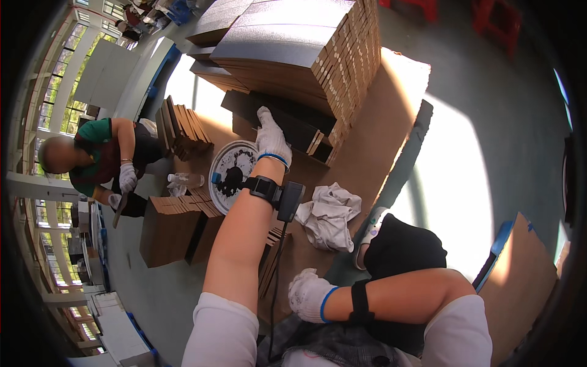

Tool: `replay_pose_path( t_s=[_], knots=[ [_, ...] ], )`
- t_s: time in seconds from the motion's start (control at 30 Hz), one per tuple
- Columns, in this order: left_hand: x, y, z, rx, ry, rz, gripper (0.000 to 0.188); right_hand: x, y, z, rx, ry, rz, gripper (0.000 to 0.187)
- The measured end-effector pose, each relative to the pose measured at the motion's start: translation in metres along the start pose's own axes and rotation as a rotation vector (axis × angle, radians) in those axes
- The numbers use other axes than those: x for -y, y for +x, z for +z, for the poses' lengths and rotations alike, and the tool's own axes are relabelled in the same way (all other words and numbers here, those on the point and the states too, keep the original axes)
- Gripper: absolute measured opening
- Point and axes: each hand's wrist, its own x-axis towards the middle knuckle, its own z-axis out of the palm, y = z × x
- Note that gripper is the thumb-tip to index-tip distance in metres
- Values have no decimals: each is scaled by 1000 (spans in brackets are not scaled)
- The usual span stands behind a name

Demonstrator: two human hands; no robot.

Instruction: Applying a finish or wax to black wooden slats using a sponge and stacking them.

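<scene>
While reaching with the left hand (273, 137) to the dark board (298, 112), holds the right hand (310, 296) near the crumpled cloth (330, 215); cannot tell open from closed fingers on either.

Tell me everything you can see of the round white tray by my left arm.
The tray is round and whitish with a pale rim; its material is unclear. Dark smears and specks mark its inside, with a dark clump near the middle and a small blue thing at the left edge. It lies face up, a clear bottle to its left, your left forearm hiding part of its right side.
</scene>
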Motion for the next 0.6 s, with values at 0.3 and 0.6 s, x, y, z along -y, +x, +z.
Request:
replay_pose_path(
  t_s=[0.3,0.6],
  knots=[
    [9,29,23,25,2345,503,55,-14,22,-17,219,109,-39,36],
    [32,70,33,-33,2436,475,46,-18,24,-42,319,184,-82,43]
  ],
)
